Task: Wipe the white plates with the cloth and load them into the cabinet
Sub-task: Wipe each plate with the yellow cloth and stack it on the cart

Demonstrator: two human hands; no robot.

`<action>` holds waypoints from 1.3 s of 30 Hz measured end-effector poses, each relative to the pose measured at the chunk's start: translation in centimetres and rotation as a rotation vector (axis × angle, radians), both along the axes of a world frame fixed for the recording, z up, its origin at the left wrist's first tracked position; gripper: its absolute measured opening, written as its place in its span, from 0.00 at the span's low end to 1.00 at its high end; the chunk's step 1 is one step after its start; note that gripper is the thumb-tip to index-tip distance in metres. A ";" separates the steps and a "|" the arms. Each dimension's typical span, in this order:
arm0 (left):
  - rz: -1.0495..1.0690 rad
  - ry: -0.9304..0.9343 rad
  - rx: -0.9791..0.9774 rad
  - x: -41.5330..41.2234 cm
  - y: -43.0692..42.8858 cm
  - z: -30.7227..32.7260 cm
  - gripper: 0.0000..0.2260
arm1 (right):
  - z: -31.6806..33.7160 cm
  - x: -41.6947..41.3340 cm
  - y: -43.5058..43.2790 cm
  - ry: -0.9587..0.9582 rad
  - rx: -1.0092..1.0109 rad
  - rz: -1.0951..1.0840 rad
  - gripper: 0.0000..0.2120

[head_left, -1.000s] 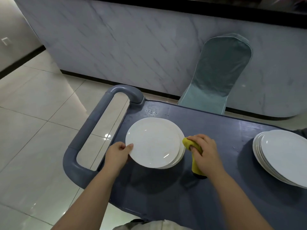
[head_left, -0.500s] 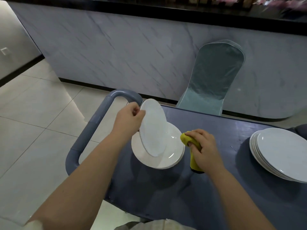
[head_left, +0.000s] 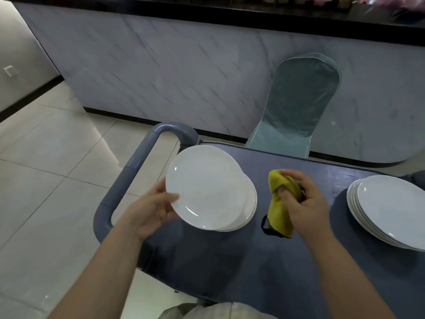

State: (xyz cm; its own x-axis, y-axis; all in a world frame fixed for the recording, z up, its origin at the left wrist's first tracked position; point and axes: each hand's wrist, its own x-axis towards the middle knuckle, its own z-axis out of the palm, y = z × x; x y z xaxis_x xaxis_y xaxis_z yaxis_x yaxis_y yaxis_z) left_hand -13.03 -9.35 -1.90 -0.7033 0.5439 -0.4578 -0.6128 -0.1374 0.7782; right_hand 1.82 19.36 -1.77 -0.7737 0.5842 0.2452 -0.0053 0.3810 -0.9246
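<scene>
A person's left hand (head_left: 153,209) grips a white plate (head_left: 204,187) by its near-left rim, thumb on top & fingers (head_left: 169,214) curled beneath, holding it tilted just above a small stack of plates (head_left: 249,209) that sits at the left end of a dark blue cart top, the table (head_left: 230,261). The cart's grey loop handle (head_left: 128,171) curves off the left edge over pale floor tiles (head_left: 46,169). To the right, the right hand (head_left: 305,201) is clenched round a bunched yellow cloth (head_left: 279,212), whose tail hangs down to the table surface. Further right, well apart from the hands, a 2nd stack of white plates (head_left: 391,208) rests at the table's right end. Behind, a chair w/ a pale teal cover (head_left: 296,104) stands vs. a marbled counter front (head_left: 184,72).
</scene>
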 end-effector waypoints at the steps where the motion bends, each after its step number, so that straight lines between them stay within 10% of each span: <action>1: 0.012 -0.045 0.026 1.1 0.7 -0.9 0.27 | 0.8 -0.7 -1.1 0.004 0.007 0.035 0.12; 13: 0.083 -0.115 0.123 5.4 6.3 -3.2 0.27 | -4.4 0.9 -4.1 -0.220 0.771 0.300 0.19; 19: -0.139 0.029 0.086 7.6 8.8 -2.8 0.28 | -2.7 -2.2 0.1 -0.168 0.565 -0.112 0.18; 26: -0.058 -0.003 0.113 5.9 9.0 -2.7 0.29 | -5.9 4.5 -3.5 -0.133 0.744 0.207 0.20; 33: -0.253 0.109 0.078 9.3 12.1 -2.1 0.27 | -2.3 2.1 2.1 -0.236 0.583 -0.132 0.20; 39: -0.145 0.295 -0.123 7.9 13.3 -0.3 0.27 | -5.6 7.5 0.5 -0.165 0.623 0.224 0.20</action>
State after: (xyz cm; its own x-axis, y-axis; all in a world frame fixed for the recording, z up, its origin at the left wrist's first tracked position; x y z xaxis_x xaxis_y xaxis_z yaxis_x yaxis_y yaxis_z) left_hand -5.16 3.90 -2.20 -0.7343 0.6014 -0.3149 -0.3656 0.0406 0.9299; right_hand 9.36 19.91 -7.35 -0.9158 0.1935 0.3519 -0.0238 0.8485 -0.5286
